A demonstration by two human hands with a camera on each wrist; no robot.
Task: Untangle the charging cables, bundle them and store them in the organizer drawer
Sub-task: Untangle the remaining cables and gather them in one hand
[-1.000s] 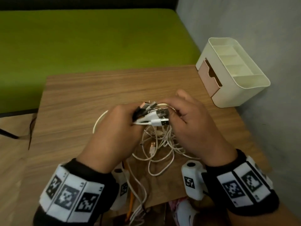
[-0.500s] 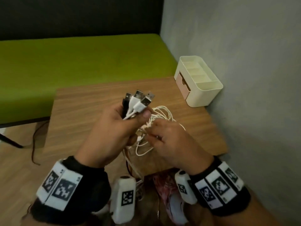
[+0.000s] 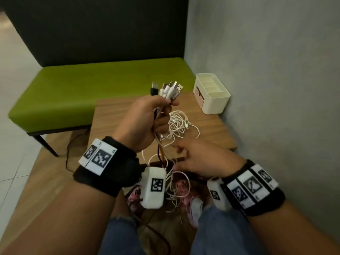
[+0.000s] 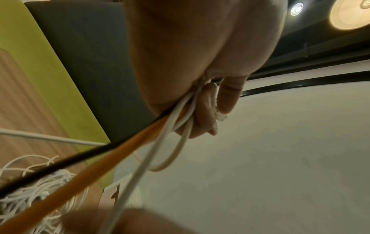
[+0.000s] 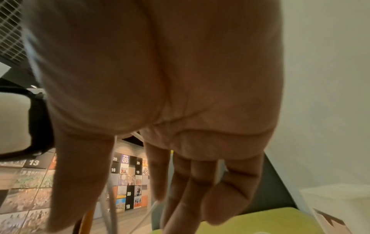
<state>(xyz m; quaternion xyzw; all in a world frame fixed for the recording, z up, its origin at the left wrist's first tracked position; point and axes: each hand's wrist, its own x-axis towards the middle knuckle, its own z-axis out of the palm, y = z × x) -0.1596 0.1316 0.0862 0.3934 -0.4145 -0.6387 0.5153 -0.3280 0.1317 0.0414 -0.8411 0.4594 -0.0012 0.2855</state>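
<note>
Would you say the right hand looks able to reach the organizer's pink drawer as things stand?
Probably yes: the right hand is open and holds nothing, and bare table lies between it and the pink drawer; only loose white cables lie to its left.

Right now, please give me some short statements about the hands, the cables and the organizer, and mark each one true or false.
1. The left hand grips the cables with the plugs pointing up. True.
2. The right hand holds the plugs. False: its fingers are straight, below the left hand, among the hanging cables.
3. The organizer stands on the table beside the wall. True.
4. All cables are white. False: one is black and one orange.
</note>
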